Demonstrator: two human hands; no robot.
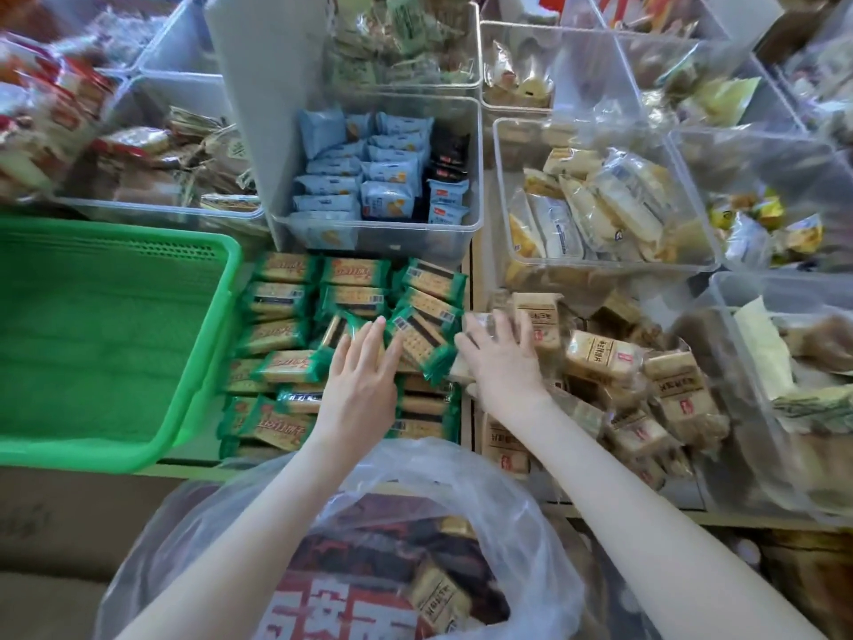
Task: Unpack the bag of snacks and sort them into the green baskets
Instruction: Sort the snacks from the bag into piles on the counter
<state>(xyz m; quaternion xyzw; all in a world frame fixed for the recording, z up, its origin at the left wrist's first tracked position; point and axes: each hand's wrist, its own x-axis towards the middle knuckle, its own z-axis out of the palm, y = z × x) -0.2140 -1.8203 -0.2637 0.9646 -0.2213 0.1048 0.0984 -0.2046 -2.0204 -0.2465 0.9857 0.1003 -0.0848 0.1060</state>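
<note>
Both bare arms reach forward over a clear plastic bag (521, 515) that sits open at the bottom of the view, with dark wrappers and at least one tan packet (438, 593) lying inside it. The left hand (364, 367) lies flat on a packed layer of green-wrapped cracker packets (286, 334), its fingers (376, 334) straight and close together, touching the wrappers rather than holding any. Just to its right, the right hand (501, 358) is laid over a heap of tan snack packets (600, 358); its fingers (521, 330) are spread and a little bent over the top packets (whether they actually grip one cannot be told from here). A green basket (217, 325) stands just left of the green-wrapped packets, its perforated wall beside them. Behind the hands stands a clear bin (415, 242) holding light blue packets (387, 198) set on edge in rows, and to its right another clear bin (501, 177) holds pale yellow and white wrapped cakes (600, 205). More clear bins of mixed snacks crowd the back and the right side, too blurred to tell apart.
</note>
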